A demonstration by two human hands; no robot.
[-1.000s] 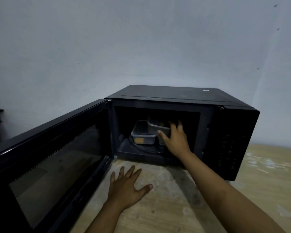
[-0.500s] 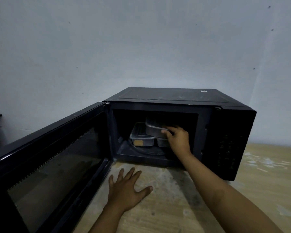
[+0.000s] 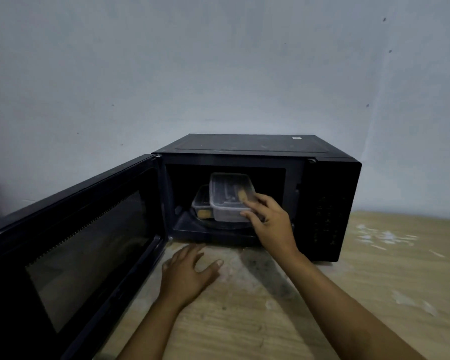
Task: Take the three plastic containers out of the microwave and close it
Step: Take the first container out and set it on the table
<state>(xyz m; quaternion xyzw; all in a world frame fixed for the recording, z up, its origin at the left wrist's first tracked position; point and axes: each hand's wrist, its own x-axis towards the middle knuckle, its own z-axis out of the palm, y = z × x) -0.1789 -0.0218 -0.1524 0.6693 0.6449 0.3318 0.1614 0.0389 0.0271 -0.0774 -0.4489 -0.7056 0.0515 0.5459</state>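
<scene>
1. Clear plastic container (image 3: 230,197), tilted with its open side toward the camera, at the mouth of the microwave (image 3: 255,193) cavity; near edge raised, apparently lifted clear of whatever sits beneath.
2. Pinched at its right end by the right hand (image 3: 269,222): thumb on the inner face near a tan patch, fingers curled under the lower rim. Closed firmly on that one corner only, so likely light and empty; tilt probably from a one-sided grip.
3. Second container (image 3: 202,203) behind and to the left, lower, on the turntable, partly hidden by the first. A third apparently underneath the lifted one, but too dark and covered to confirm.
4. Microwave door (image 3: 83,242) swung fully open to the left, leaving the cavity clear for a straight pull outward.
5. Left hand (image 3: 186,275) flat on the bench (image 3: 374,281), fingers spread, holding nothing; placed just in front of the cavity, probably as a brace while leaning in, or ready to receive the container.
6. Bare wooden bench in front and to the right, pale with worn patches; ample room to set containers down.
7. Judged early in the task: first container partway out, two more to fetch, door to be closed last.
8. Risk: corner pinch letting the container swing or slip; catching the cavity frame on the way out.
</scene>
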